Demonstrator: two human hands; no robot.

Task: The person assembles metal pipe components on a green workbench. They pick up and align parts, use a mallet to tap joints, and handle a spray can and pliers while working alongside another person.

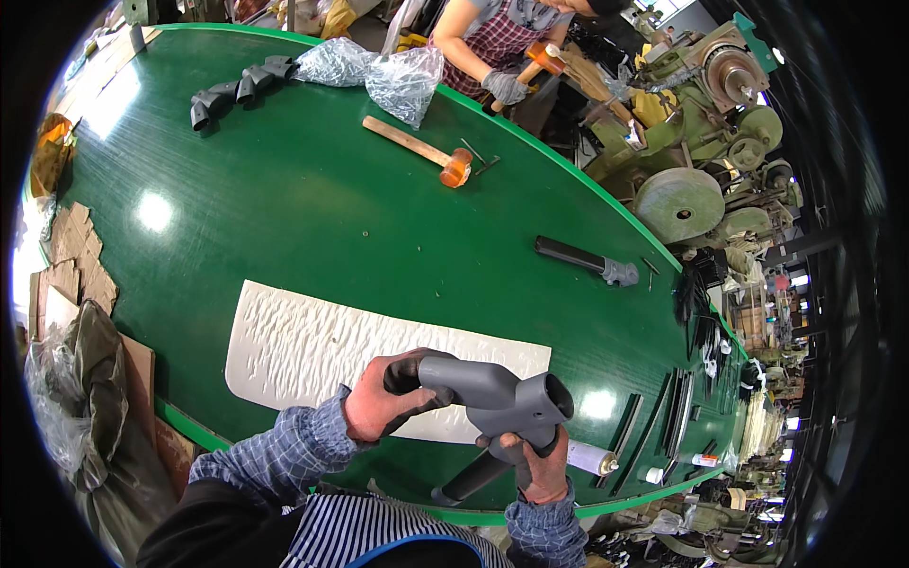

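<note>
Above the near edge of the table I hold a dark grey plastic tube fitting with both hands. My left hand, in a red and dark work glove, is closed round its left end. My right hand, also gloved with some fingertips showing, grips the lower part beside the round open socket. A dark tube slants down to the left from below the fitting; the joint is hidden by my right hand. Under my hands lies a white, wrinkled foam sheet.
A mallet, a black tube with a grey end, grey fittings and clear plastic bags lie on the green table. A spray can and dark strips are at right. Across, a person holds another mallet.
</note>
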